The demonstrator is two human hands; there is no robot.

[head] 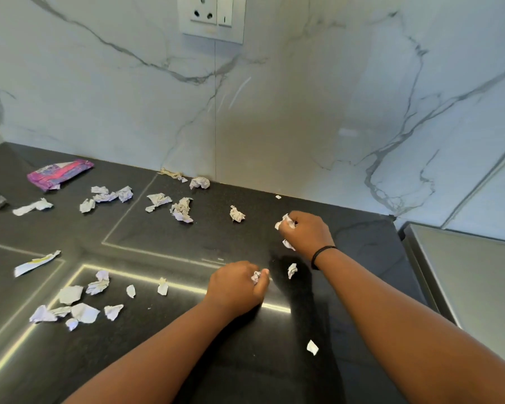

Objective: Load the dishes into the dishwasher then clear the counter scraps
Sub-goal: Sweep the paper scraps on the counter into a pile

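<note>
Several crumpled white paper scraps lie scattered over the black counter. My right hand is curled around a wad of scraps, with white paper showing at both ends of the fist. My left hand pinches a small crumpled scrap just above the counter. One loose scrap lies between my two hands, another scrap sits near my right forearm, and a crumpled ball rests to the left of my right hand. No dishes or dishwasher are in view.
A pink and purple wrapper lies at the back left. More scrap clusters sit at the front left and centre back. A marble wall with a socket backs the counter. A grey steel surface adjoins on the right.
</note>
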